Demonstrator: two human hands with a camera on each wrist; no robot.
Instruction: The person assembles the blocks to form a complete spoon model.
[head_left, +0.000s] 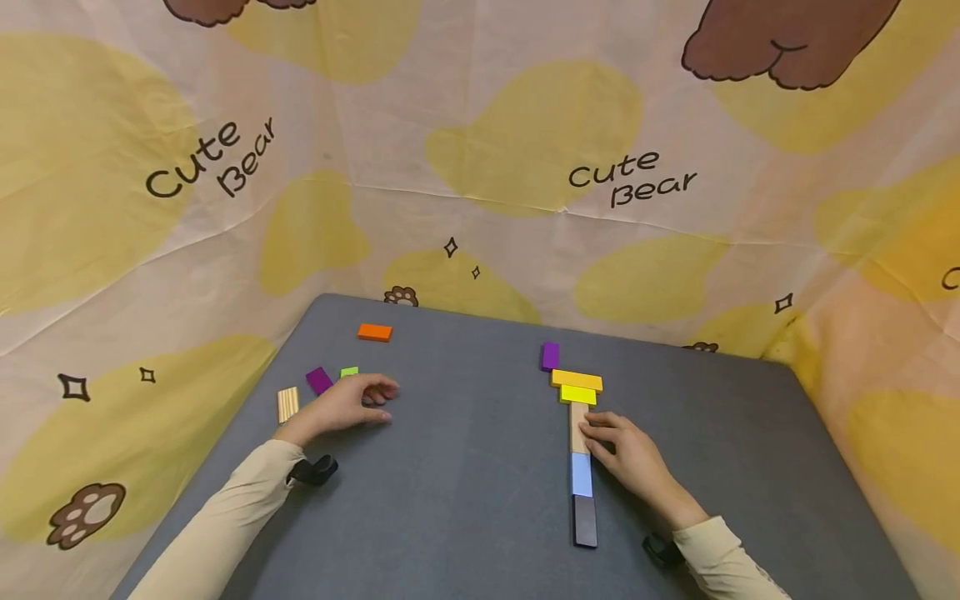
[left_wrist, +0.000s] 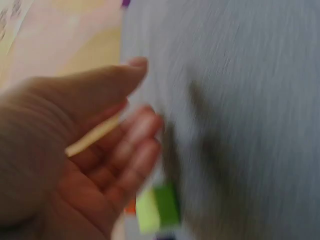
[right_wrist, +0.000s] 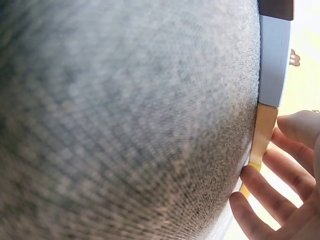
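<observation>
My right hand (head_left: pixel 633 454) is at the right side of a plain wooden block (head_left: pixel 577 433), its fingertips at that block's edge. A light blue block (head_left: pixel 581 475) and a dark grey block (head_left: pixel 585 521) continue the row toward me. Beyond the wooden block lie a bright yellow block (head_left: pixel 578 394), a crosswise orange-yellow block (head_left: pixel 577 381) and a purple block (head_left: pixel 551 356). In the right wrist view the fingers spread beside the wooden block (right_wrist: pixel 265 130). My left hand (head_left: pixel 345 408) hovers with loosely bent fingers near a green block (head_left: pixel 348 372). A thin yellowish strip shows behind its thumb, too blurred to identify.
At the left of the grey table (head_left: pixel 465 467) are a striped wooden block (head_left: pixel 288 404) and a dark purple block (head_left: pixel 318 381). An orange block (head_left: pixel 374 332) lies near the back edge. A printed cloth (head_left: pixel 480 125) hangs around the table's back and sides.
</observation>
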